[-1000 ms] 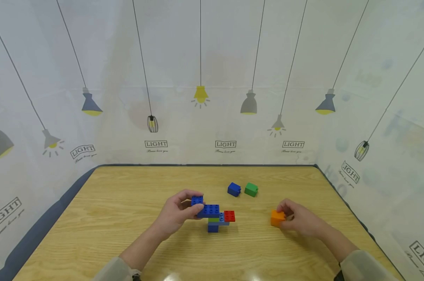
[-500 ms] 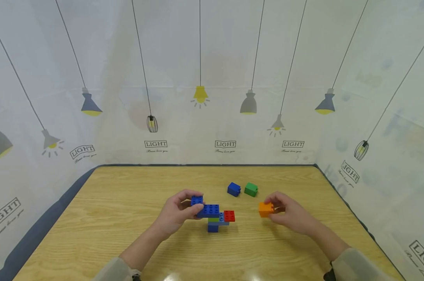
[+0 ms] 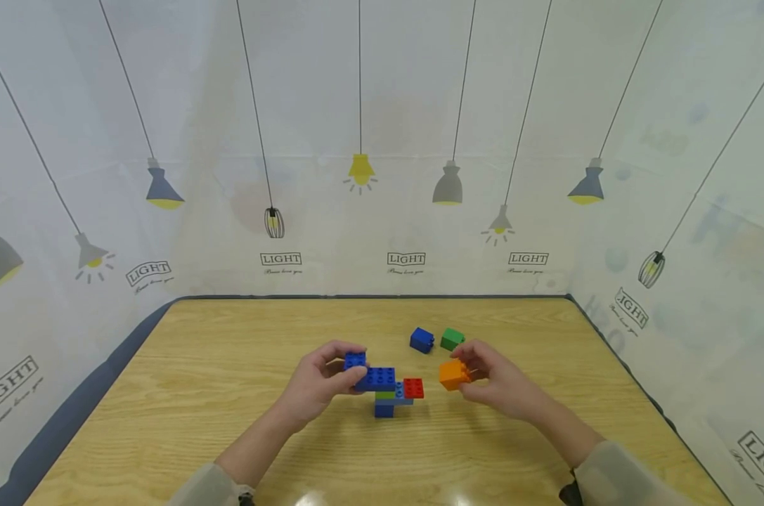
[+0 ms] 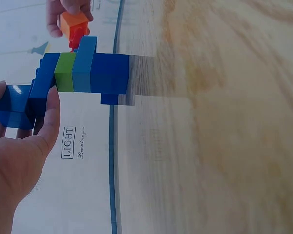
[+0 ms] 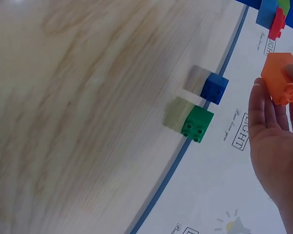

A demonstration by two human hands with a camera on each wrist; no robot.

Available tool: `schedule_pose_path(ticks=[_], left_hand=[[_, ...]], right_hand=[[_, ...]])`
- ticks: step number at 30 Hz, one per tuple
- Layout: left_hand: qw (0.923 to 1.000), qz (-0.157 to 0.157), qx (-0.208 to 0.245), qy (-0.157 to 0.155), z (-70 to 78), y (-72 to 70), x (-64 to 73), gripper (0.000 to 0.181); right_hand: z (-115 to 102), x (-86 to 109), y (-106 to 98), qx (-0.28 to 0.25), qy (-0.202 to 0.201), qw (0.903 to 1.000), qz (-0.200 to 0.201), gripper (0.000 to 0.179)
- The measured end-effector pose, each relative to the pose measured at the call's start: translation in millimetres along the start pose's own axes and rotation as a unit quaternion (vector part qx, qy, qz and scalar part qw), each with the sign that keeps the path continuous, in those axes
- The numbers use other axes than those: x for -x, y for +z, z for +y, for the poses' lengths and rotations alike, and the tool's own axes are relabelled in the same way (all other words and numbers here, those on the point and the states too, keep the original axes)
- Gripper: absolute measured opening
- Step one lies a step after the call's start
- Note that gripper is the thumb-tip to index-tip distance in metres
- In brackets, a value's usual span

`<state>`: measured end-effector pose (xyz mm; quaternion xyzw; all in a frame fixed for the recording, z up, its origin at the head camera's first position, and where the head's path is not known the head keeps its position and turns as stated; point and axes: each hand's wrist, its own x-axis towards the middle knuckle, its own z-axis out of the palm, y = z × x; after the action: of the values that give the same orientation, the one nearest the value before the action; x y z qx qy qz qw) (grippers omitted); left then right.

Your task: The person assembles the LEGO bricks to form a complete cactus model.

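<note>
A small stack of bricks [image 3: 388,391] [image 4: 88,73] stands mid-table, made of blue, green, light-blue and red pieces. My left hand [image 3: 321,381] [image 4: 19,146] grips the stack's upper blue bricks [image 3: 375,378] from the left. My right hand [image 3: 492,379] [image 5: 276,146] pinches an orange brick [image 3: 452,374] [image 5: 282,78] [image 4: 72,23] and holds it above the table, just right of the red brick [image 3: 413,388].
A loose blue brick [image 3: 422,340] [image 5: 215,88] and a loose green brick [image 3: 451,339] [image 5: 197,124] lie just behind the hands on the wooden table [image 3: 230,365]. A lamp-printed white backdrop [image 3: 382,140] walls in the far and side edges.
My right hand has lifted the orange brick and carried it left, from the table's right side to just beside the stack. The left hand and stack have stayed still.
</note>
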<state>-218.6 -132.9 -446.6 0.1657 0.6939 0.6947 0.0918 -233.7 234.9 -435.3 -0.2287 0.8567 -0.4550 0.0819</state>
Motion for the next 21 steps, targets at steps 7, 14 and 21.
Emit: schedule_pose_path(ticks=[7, 14, 21], left_hand=[[1.0000, 0.001, 0.000, 0.001, 0.2, 0.4, 0.4, 0.041], [1.0000, 0.001, 0.003, 0.000, 0.8, 0.9, 0.4, 0.041], [1.0000, 0.000, 0.007, 0.000, 0.8, 1.1, 0.3, 0.040]], right_hand=[[-10, -6.8, 11, -0.001, -0.007, 1.0000, 0.000, 0.046], [-16, -13.1, 21, -0.008, -0.047, 0.9988, -0.012, 0.042], [-12, -15.4, 25, -0.001, -0.081, 0.9965, -0.020, 0.040]])
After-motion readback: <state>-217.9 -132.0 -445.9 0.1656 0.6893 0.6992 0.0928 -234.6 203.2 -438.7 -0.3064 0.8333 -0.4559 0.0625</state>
